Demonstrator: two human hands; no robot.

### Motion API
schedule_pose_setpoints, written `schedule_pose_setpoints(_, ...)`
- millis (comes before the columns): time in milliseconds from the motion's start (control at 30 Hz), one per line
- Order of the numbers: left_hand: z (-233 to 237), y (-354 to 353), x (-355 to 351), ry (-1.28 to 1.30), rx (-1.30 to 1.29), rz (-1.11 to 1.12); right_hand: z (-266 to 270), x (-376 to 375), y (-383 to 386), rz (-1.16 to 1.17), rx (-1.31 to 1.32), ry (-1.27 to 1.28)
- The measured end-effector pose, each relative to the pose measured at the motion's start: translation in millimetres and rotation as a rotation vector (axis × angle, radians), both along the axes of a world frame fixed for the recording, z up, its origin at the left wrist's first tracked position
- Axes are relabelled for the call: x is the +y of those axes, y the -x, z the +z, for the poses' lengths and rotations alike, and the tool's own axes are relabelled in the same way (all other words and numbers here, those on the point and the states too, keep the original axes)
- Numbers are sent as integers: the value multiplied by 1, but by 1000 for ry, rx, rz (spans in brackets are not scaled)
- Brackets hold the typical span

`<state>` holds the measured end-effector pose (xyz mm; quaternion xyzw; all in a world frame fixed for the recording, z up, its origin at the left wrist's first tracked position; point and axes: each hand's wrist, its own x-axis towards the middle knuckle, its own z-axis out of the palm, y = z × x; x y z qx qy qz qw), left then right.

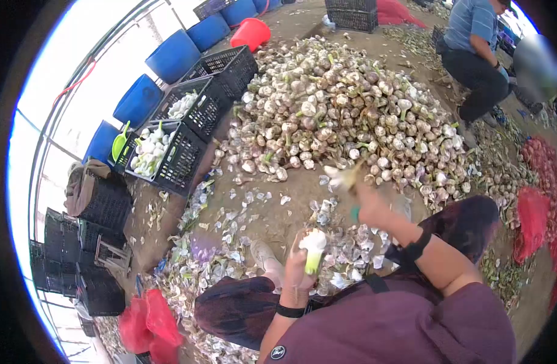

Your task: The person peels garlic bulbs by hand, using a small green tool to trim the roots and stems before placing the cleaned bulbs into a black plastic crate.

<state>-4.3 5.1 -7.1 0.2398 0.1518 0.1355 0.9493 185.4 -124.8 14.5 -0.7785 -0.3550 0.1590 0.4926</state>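
Observation:
A white, peeled garlic bulb (315,240) with a short green stem sits in my left hand (296,270), whose fingers are wrapped round it. My right hand (373,206) is blurred by motion, up and to the right of it, before the garlic pile. A pale, smeared shape (340,177) shows at its fingers, and a bit of green (355,212) at its palm side; I cannot make out what either is. Behind it rises a big heap of unpeeled garlic (345,103). Loose garlic skins (230,227) litter the ground below my hands.
To the left, black crates (182,159) hold white peeled garlic, one with a green scoop (120,143). Blue barrels (172,56) and a red bucket (251,34) stand behind. Red mesh bags (149,321) lie lower left and at right. Another person (472,54) crouches upper right.

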Motion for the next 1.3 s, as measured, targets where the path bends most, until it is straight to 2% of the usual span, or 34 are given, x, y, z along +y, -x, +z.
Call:
schedule_pose_setpoints(33, -1, -2, 2, 100, 5, 30, -1, 0, 12, 225, -143, 90)
schedule_pose_setpoints(100, -1, -8, 3, 308, 17, 90, 14, 5, 34, 166, -235, 88)
schedule_pose_setpoints(133, 6, -8, -1, 223, 46, 105, 24, 9, 43, 135, -278, 88)
schedule_pose_setpoints(233, 1, -6, 0, 145, 119, 45, 34, 22, 54, 167, -458, -137)
schedule_pose_setpoints(267, -1, -8, 1, 177, 75, -3, 36, 24, 57, 136, -535, -125)
schedule_pose_setpoints(367, 1, -6, 1, 161, 41, 19, 31, 25, 57, 249, -804, -43)
schedule_pose_setpoints(467, 6, -6, -1, 165, 63, 22, 34, 27, 58, 263, -893, -68)
schedule_pose_setpoints(667, 8, -2, 0, 178, 115, 35, 31, 33, 49, 320, -900, -29)
schedule_pose_setpoints(767, 14, -2, 7, -156, 214, -303, 20, 34, 27, 217, -848, 14)
schedule_pose_setpoints(867, 16, 0, -6, -345, 295, -243, -5, 27, -3, 95, -897, 377)
schedule_pose_setpoints(967, 7, -1, -3, -504, 314, -166, -11, 13, 2, 236, -465, 466)
schedule_pose_setpoints(1067, 10, -5, -1, -681, 348, -70, 21, 9, 27, 330, -228, 443)
schedule_pose_setpoints(1167, 8, -7, -1, -735, 432, -53, 7, 12, 47, 254, -339, 24)
schedule_pose_setpoints(1200, 7, -8, 0, -869, 460, -55, 3, 15, 54, 259, -471, -62)
schedule_pose_setpoints(1300, 10, -11, 0, -1203, 570, -69, 5, 19, 64, 315, -547, 23)
